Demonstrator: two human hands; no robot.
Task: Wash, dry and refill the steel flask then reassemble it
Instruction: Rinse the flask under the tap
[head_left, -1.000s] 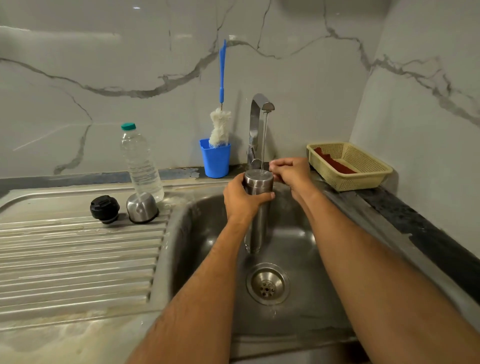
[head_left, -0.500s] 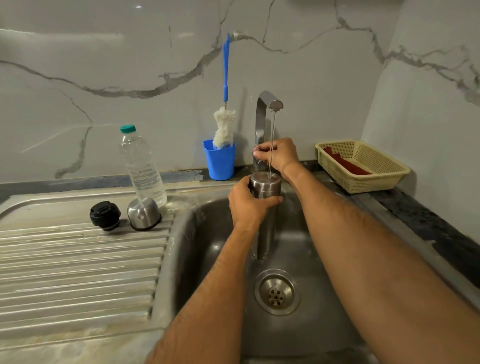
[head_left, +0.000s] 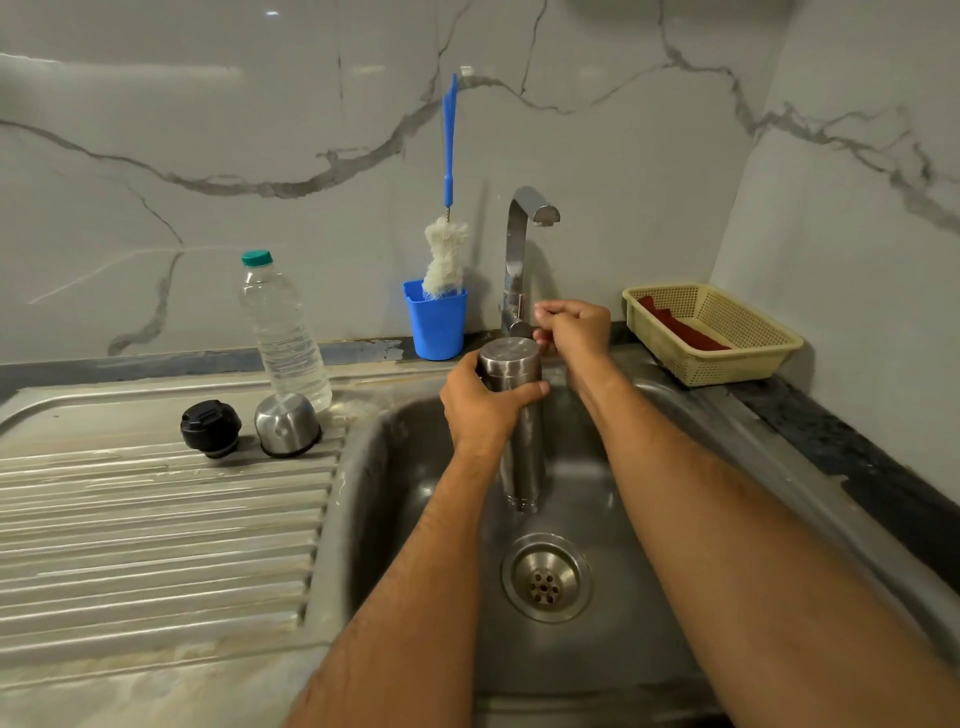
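The left hand (head_left: 480, 402) is wrapped around the upper part of the flask (head_left: 514, 410), fingers curled across its front and thumb on the near side, holding it upright over the sink (head_left: 395, 467), under the tap (head_left: 522, 249). The flask's base hangs above the drain (head_left: 545, 577), not touching the basin floor. The right hand (head_left: 574, 330) is curled at the foot of the tap, just behind the flask's top, fingers closed on what seems to be the tap lever; the lever itself is mostly hidden by the fingers. No stream shows under the spout.

Left of the sink, on the ribbed drainboard (head_left: 156, 530), the black stopper (head_left: 210, 428) and the steel cup (head_left: 287, 425) stand side by side, the cup mouth-down and nearer the sink. A clear bottle (head_left: 283, 338) with a green cap stands just behind the cup. Behind the sink, left of the tap, a blue holder (head_left: 436, 319) carries a brush (head_left: 448, 218) with a blue handle. Right of the tap, a yellow basket (head_left: 727, 343) with a red cloth (head_left: 675, 325) in it sits on the table (head_left: 841, 447).
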